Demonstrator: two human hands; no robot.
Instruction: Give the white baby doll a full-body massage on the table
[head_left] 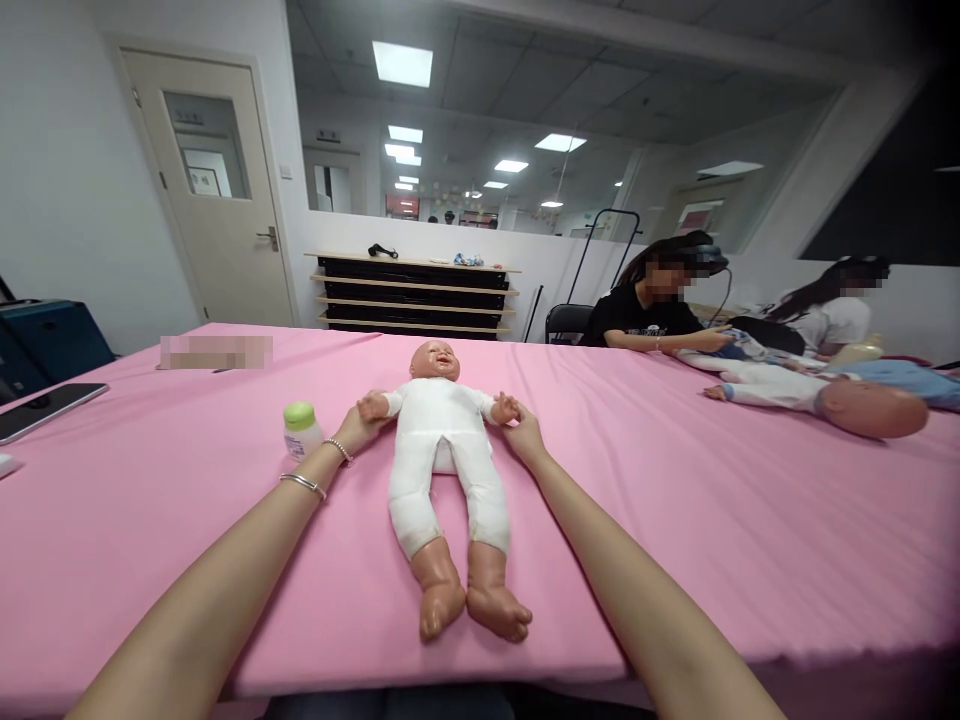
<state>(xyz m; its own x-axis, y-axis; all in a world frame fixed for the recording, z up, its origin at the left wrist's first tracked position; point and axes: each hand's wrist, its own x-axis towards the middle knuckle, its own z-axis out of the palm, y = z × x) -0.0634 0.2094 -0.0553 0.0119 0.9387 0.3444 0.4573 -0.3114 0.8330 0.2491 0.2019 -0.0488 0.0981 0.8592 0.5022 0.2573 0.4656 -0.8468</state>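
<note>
Supine baby doll [442, 430] on the pink table [675, 500], feet toward the person and arms spread. Both of the person's forearms reach straight forward, one along each side of the doll. The left hand [356, 428], bracelets at its wrist, has its grip closed on the nearer doll hand. The right hand [525, 436] grips the opposite doll hand. A green-capped bottle [301, 428] stands just beside the left hand, on the side away from the doll.

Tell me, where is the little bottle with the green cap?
In the head view, the bottle stands upright on the pink table, on the left side, right beside the left hand, which grips a hand of the baby doll.
</note>
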